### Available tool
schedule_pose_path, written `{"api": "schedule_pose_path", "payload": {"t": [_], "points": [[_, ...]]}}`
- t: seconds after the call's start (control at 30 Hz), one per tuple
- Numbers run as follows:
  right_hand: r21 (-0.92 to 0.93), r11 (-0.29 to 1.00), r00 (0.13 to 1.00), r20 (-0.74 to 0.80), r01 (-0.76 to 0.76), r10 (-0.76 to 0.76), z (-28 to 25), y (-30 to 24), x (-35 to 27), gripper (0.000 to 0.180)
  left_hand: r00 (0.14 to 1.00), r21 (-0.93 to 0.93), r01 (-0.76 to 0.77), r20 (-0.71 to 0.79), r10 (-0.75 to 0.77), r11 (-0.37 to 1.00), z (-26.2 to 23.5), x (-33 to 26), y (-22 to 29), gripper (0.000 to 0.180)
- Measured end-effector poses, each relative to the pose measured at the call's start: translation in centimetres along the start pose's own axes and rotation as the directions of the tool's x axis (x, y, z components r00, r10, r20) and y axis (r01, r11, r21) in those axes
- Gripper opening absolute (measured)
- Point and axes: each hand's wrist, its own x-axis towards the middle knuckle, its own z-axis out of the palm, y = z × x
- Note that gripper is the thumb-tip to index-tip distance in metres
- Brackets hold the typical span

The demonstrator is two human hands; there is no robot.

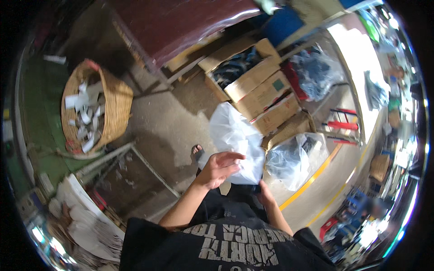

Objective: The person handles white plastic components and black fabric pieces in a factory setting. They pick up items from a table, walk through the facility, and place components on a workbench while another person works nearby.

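Note:
A translucent white plastic bag (pixel 235 131) hangs in front of my body, puffed out and reaching toward the open cartons. My left hand (pixel 219 170) lies over its near left side, fingers bent together on the film near a small whitish patch. At the bag's lower right edge, my right hand (pixel 266 194) grips it from the side; most of those fingers are hidden. A dark blue or black item (pixel 247 188) shows beneath the bag between my hands, and I cannot make out its kind.
Ahead stands an open cardboard box (pixel 260 92) with dark pieces inside. Filled clear bags (pixel 291 160) lie to the right. A wicker basket (pixel 118 106) of white scraps stands left, beside a metal frame (pixel 156 174). A dark red table (pixel 176 27) is beyond.

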Motion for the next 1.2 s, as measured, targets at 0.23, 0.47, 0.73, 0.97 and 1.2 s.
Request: {"api": "schedule_pose_path", "payload": {"t": [0.23,0.47,0.73,0.97,1.2], "points": [[0.832,0.548,0.816,0.254,0.089,-0.518,3.9,-10.6,-2.4,0.066,0.998,-0.402,-0.003,0.051,0.026,0.916,3.8,-2.0,4.4,0.041],[0.763,0.626,0.634,0.405,0.162,-0.659,-0.7,-18.9,-8.4,0.059,0.955,0.775,-0.132,-0.067,-0.289,-0.617,6.5,1.2,3.4,0.040],[-0.121,0.319,0.332,0.545,0.940,-0.770,-10.1,-27.9,-18.8,0.069,0.759,0.926,-0.330,0.376,0.533,-0.183,28.4,9.2,6.3,0.040],[-0.717,-0.226,0.247,0.490,0.659,-0.836,-9.8,-29.1,-21.7,0.066,0.649,0.714,-0.619,0.700,0.298,-0.329,41.5,17.1,2.0,0.036],[-0.546,0.140,0.373,0.344,0.826,-0.862,-13.9,-26.0,-20.0,0.064,0.884,0.739,-0.292,-0.034,-0.466,-0.607,35.0,20.0,-2.7,0.055]]}}
